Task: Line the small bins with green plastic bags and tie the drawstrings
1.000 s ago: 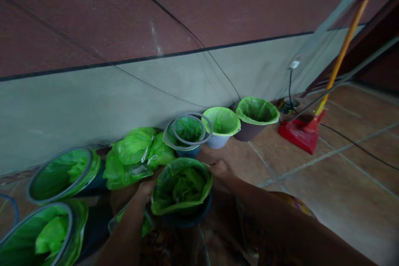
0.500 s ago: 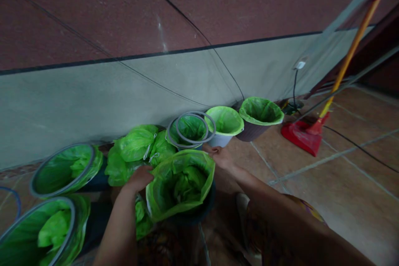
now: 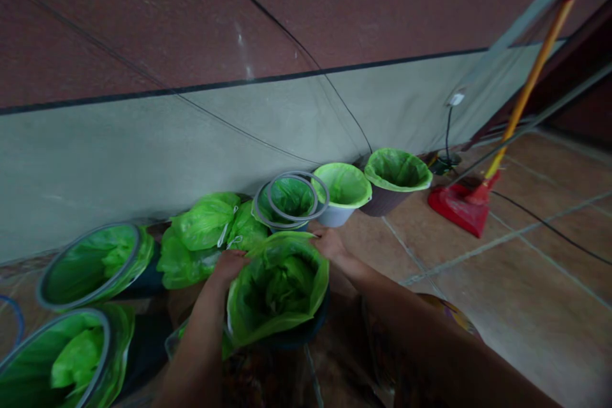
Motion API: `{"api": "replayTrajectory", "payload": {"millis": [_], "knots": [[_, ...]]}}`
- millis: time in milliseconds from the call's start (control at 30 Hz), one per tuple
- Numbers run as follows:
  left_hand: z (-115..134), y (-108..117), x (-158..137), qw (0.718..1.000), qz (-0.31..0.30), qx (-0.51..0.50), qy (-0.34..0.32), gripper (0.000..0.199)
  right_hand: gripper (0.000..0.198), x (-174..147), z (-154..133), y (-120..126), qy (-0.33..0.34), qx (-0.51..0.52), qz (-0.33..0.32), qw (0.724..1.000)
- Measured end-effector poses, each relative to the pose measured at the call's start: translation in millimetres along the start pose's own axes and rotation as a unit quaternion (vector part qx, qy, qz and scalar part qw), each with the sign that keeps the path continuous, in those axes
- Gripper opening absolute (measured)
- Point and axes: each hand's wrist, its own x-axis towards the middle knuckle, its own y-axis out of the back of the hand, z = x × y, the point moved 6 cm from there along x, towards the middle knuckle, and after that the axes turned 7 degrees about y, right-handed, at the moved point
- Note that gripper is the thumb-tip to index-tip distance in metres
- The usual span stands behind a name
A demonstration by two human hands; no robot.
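A green bin liner [image 3: 241, 309] lines a dark bin [image 3: 313, 326] standing in front of me, its edge folded out over the rim. Crumpled green plastic [image 3: 288, 280] lies inside it. My left hand [image 3: 230, 266] is closed on the liner's left edge. At the far right edge of the same liner, my right hand [image 3: 329, 244] has its fingers closed on the plastic. Just beyond stands a lined bin with two loose grey rings [image 3: 261, 207] resting on top. Tied green bags [image 3: 205, 223] are piled to the left of the liner.
Two large lined bins with grey rims [image 3: 88, 264] stand at the left. A white lined bin [image 3: 337, 213] and a brown lined bin [image 3: 385, 201] stand by the wall. A red dustpan [image 3: 459, 207] with a yellow handle is at the right, near a black cable [image 3: 535, 220].
My left hand has shifted right and inward along the liner's edge. My right hand has moved slightly left and down onto the far right edge. The view has turned slightly.
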Motion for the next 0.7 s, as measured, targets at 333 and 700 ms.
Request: {"api": "replayTrajectory", "payload": {"millis": [333,700], "knots": [[9.3,39.9,-21.6,0.98,0.171,0.093,0.042,0.03,0.018,-4.7,18.6,32.6,-0.012,0.094,0.124,0.988],[18.9,19.4,-18.0,0.981,0.136,0.139,-0.026,0.052,0.029,-4.2,13.5,19.4,0.085,0.037,0.033,0.995]]}}
